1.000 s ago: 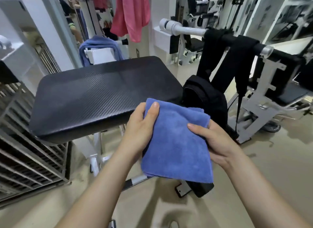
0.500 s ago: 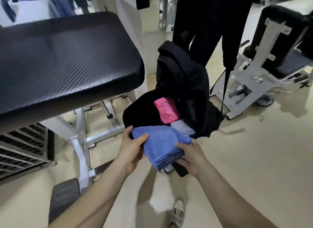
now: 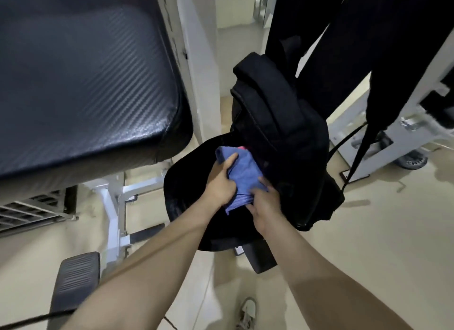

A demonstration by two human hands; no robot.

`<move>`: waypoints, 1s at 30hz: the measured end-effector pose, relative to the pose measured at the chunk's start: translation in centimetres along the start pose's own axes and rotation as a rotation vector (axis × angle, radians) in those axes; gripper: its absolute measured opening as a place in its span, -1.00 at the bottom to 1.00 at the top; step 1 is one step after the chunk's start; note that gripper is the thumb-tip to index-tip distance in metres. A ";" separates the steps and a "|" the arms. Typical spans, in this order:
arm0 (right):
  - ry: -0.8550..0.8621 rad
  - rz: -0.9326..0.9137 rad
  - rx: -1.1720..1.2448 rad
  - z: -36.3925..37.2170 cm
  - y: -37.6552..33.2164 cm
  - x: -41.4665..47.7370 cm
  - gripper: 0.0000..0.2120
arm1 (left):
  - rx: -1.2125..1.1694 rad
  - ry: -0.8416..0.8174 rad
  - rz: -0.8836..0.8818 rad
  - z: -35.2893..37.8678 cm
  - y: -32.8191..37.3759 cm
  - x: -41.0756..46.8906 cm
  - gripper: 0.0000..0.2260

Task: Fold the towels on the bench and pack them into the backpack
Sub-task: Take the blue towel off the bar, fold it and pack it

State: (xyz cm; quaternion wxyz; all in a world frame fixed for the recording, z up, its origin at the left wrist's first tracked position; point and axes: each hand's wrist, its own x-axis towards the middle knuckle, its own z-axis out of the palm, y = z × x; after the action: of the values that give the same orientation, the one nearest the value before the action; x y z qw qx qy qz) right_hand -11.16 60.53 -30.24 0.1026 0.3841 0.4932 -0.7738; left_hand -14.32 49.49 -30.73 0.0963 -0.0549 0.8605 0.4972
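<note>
Head view: folded blue towel (image 3: 242, 173) half inside open black backpack (image 3: 282, 133); left hand (image 3: 221, 183) and right hand (image 3: 266, 207) grip its edges; soft, light, floppy, best pinched across folds.

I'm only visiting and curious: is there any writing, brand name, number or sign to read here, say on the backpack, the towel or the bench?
None can be read.
The black backpack, the blue towel, the bench pad and the shoe show no letters, numbers or logos in this view.
</note>
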 end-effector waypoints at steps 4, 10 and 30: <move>0.048 -0.138 -0.432 -0.2 1.1 1.6 -0.70 | -0.032 -0.091 0.017 2.8 -1.1 2.6 -0.33; -0.130 0.013 -0.852 -0.4 2.6 1.3 -0.60 | 0.142 -0.277 -0.219 4.5 -2.9 3.0 -0.39; -0.151 -0.256 -1.171 -1.1 -0.3 -4.8 -0.60 | 0.662 -0.202 -0.081 0.9 -1.7 -0.9 -0.58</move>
State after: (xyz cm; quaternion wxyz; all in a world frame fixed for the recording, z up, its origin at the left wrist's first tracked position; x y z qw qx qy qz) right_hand -7.50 60.55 -26.87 0.2378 0.1454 0.8709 -0.4048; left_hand -13.00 49.40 -32.44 0.2132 -0.0056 0.9583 0.1900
